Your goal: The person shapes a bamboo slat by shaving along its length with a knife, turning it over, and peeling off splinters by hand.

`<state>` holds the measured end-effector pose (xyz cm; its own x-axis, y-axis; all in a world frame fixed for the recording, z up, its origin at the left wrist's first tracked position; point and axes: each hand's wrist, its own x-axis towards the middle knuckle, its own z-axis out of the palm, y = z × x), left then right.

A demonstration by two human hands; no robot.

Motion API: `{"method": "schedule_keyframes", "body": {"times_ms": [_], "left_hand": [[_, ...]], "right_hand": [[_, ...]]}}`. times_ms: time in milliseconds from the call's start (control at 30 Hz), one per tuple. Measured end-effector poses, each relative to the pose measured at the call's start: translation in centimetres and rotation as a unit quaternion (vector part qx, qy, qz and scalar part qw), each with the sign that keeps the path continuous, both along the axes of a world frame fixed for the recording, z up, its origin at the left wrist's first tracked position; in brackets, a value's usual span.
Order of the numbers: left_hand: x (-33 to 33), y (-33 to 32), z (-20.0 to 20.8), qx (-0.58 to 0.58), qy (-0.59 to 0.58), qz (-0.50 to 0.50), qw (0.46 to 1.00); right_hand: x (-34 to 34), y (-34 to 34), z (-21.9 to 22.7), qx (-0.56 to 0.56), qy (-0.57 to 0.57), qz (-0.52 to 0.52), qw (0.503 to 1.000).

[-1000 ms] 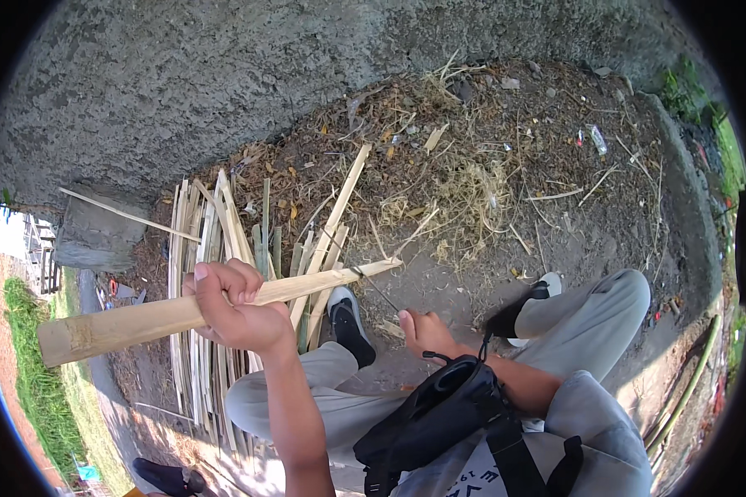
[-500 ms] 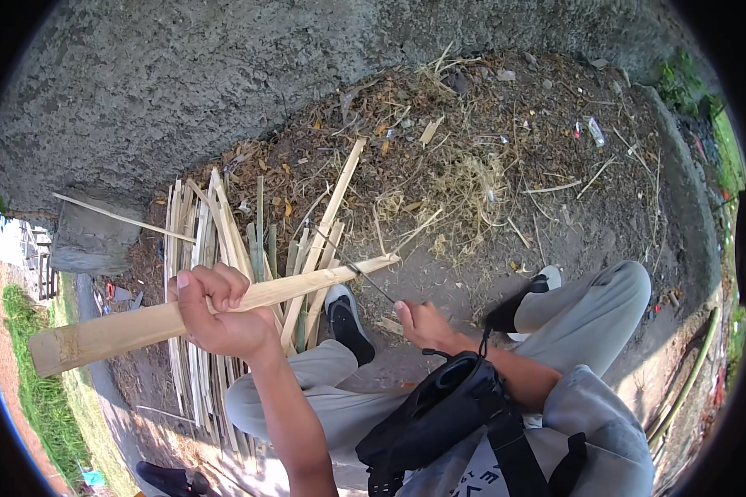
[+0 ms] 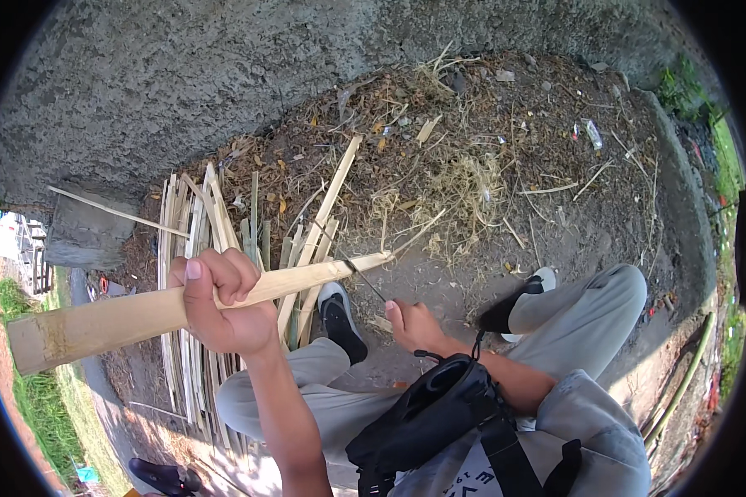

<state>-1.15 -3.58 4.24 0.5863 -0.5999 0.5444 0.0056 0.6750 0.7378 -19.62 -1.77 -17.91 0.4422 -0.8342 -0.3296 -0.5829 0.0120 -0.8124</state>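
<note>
A long, pale bamboo slat (image 3: 116,327) lies across in front of me, wide at its left end and narrowing to a tip on the right. My left hand (image 3: 228,306) is closed round its middle, thumb up. In my right hand (image 3: 419,327), fingers closed, is a thin dark-bladed knife (image 3: 363,278); the handle is hidden in the fist. The blade crosses the slat close to its narrow end and touches it. A thin strip (image 3: 419,232) stands out from that tip, toward the far right.
Cut slats (image 3: 192,240) are piled on the ground at the left, beside my left shoe (image 3: 340,319). Shavings (image 3: 468,186) and litter cover the soil ahead, below a rough grey wall (image 3: 182,83). A black bag (image 3: 423,414) hangs at my front. A green pole (image 3: 684,377) lies far right.
The slat and my left hand have shifted slightly left, and the wide end sits further out. My right hand and the knife have moved a little left too, still at the narrow end.
</note>
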Motion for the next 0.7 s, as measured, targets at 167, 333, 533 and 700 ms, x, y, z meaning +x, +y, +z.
{"method": "schedule_keyframes", "body": {"times_ms": [167,333,533,700], "left_hand": [[-0.6,-0.6,0.7,0.01,0.017,0.011,1.0],[0.0,-0.2,0.0,0.006,0.027,0.029,0.999],[-1.0,-0.8,0.6,0.023,-0.021,0.015,0.999],[-1.4,-0.2,0.8,0.017,-0.002,0.01,1.0]], "right_hand": [[-1.8,1.0,-9.1,-0.034,0.017,0.005,0.999],[-1.7,-2.0,-7.8,0.041,0.128,0.0,0.991],[0.3,-0.7,1.8,-0.025,-0.086,0.04,0.995],[-2.3,0.9,-9.5,-0.02,0.025,0.004,0.999]]}}
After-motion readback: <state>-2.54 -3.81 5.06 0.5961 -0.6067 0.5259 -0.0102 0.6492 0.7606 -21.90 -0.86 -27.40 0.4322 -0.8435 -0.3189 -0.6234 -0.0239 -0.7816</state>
